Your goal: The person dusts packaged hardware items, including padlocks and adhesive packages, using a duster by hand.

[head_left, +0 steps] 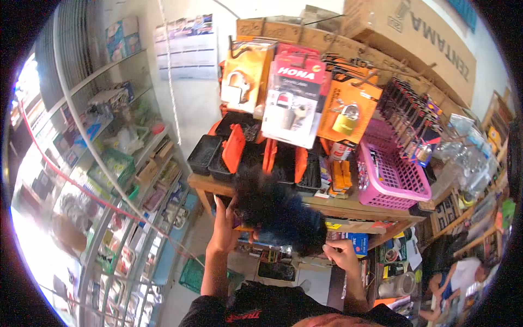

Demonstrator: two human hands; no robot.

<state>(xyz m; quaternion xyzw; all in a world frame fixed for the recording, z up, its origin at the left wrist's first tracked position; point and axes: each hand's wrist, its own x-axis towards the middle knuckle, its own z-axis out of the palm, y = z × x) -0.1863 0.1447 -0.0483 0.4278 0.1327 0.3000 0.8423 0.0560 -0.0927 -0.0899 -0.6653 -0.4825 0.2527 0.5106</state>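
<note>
A dark, fluffy duster [280, 210], black with a bluish sheen and blurred, hangs between my hands in front of the wooden shelf. My left hand [223, 226] is closed at its left side, some fingers hidden behind the dark fluff. At its lower right edge, my right hand [342, 253] has curled fingers, with the thumb against the fluff. Just above the duster stand black bins [204, 155] with orange dividers [233, 150]. Over them hang carded padlocks, a white-and-red pack [294, 101] in front and an orange pack [348, 111] beside it.
A pink basket [395, 174] sits on the shelf to the right. Glass shelving [122, 218] full of goods lines the left. A green basket [190, 275] is low on the floor. At lower right, another person [463, 278] is seated. A cardboard box [419, 43] tops the display.
</note>
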